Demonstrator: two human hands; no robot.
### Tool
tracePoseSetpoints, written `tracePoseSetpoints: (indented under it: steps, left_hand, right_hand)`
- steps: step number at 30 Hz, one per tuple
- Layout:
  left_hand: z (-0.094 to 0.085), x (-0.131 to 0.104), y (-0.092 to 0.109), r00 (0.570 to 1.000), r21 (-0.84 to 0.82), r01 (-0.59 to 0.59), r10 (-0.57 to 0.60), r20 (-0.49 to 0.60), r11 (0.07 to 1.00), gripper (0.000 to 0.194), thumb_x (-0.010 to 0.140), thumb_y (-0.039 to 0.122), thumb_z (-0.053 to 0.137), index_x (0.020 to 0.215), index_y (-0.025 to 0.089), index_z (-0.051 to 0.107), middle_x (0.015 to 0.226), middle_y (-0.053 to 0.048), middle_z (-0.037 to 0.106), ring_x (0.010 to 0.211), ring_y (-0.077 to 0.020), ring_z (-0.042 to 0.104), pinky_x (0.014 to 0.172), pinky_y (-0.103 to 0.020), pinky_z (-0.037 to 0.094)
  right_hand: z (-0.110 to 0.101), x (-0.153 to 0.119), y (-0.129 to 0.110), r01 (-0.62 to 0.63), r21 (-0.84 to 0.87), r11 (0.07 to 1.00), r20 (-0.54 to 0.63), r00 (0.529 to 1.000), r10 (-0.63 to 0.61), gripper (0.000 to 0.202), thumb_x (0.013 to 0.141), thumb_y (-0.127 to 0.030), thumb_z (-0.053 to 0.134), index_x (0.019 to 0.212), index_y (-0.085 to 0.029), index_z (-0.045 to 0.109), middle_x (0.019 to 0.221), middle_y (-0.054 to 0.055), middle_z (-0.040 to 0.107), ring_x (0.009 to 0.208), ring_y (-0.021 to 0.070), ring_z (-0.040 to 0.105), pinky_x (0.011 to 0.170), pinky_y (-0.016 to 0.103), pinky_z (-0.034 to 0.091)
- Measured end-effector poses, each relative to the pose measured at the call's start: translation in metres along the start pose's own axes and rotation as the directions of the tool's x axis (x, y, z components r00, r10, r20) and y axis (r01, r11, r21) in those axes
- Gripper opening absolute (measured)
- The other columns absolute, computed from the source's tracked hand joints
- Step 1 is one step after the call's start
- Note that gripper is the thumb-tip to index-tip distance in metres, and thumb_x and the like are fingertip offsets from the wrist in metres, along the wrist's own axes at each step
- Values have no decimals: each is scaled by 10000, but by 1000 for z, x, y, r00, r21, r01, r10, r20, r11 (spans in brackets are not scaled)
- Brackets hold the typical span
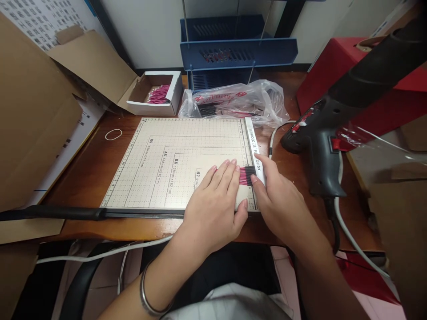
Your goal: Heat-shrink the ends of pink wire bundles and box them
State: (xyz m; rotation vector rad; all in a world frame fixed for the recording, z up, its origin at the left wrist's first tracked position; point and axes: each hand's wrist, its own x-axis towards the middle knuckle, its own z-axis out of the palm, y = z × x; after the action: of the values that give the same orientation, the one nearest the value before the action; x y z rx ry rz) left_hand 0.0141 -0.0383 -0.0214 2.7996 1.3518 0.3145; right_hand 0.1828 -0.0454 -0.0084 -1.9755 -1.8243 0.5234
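My left hand (216,200) lies flat on a paper cutter (160,178), its fingers together over a row of thin pink wires (244,176) with black ends. Its palm hides the rest of the wires. At the cutter's right edge, my right hand (280,195) has its thumb at the black ends and its index finger against the white guide strip (254,151). Thumb and index finger are apart; the other fingers are mostly hidden. The cutter's black handle (70,212) is down along the near edge, pointing left.
A white box (173,95) of pink wires and a clear plastic bag (267,100) of wires lie behind the cutter. A dark heat gun (325,151) stands to the right, beside a red box (333,58). A rubber band (114,134) lies left; cardboard (33,111) rises there.
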Motion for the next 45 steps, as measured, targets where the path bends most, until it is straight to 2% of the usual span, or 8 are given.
tracePoseSetpoints:
  steps: [9,18,27,34,39,41,43,45]
  left_hand:
    - [2,-1,0,1000,-6,5,-5,-12,1000,650,1073,395,326,1581,-4,391,1685,-189,334,1582,-307,312,1296,-483,293]
    - [3,0,0,999,-14,-1,1,-34,1000,645,1071,393,333,1575,-3,402,1678,-190,351,1577,-310,322,1294,-489,298]
    - [4,-1,1,1000,-3,2,-2,-24,1000,650,1074,398,321,1577,-7,400,1680,-192,340,1578,-313,317,1292,-488,298]
    - [4,-1,1,999,1,5,-5,-36,1000,657,1068,394,323,1584,-9,390,1673,-184,360,1576,-305,324,1294,-480,292]
    - [4,0,1,999,3,-1,1,-40,1000,651,1071,401,323,1574,-4,408,1676,-180,358,1577,-299,326,1302,-472,269]
    - [4,0,1,999,6,-8,8,-46,1000,647,1074,397,315,1570,-7,413,1674,-181,361,1576,-299,328,1305,-471,261]
    - [4,0,1,999,6,-8,9,-51,1000,646,1076,393,309,1570,-10,412,1672,-180,365,1575,-298,329,1307,-474,256]
    - [4,0,1,999,4,-7,7,-52,1000,649,1078,395,306,1573,-11,409,1672,-177,366,1579,-297,321,1309,-479,252]
  right_hand:
    - [3,-5,1,-4,20,1000,2,1000,4,535,903,-306,378,1416,-195,476,1029,106,704,848,262,652,845,429,514]
    - [10,-2,-5,-56,22,998,-24,998,57,567,1002,-449,293,1489,-188,424,1237,156,687,1037,337,682,881,470,509]
    - [0,2,-9,-98,-82,992,53,993,102,549,1013,-401,249,1513,-210,374,1127,145,726,983,367,708,808,438,485]
    - [-7,26,-21,-175,-68,982,7,984,176,609,1005,-502,371,1571,-291,292,1280,130,694,1079,430,690,855,524,506]
    - [-5,35,-20,-186,-101,977,50,980,191,537,1014,-383,349,1538,-275,395,1249,167,699,1067,428,695,884,601,512]
    - [-8,31,-12,-166,-22,986,-22,986,165,514,1011,-390,380,1507,-273,447,1233,154,709,1071,397,702,921,606,518]
    - [-15,24,1,-82,74,994,-199,975,95,500,999,-430,455,1467,-261,504,1290,135,690,1100,339,702,982,562,530]
    - [-27,17,20,7,74,997,-424,905,25,494,982,-456,522,1430,-250,553,1365,117,652,1150,295,689,1037,515,531]
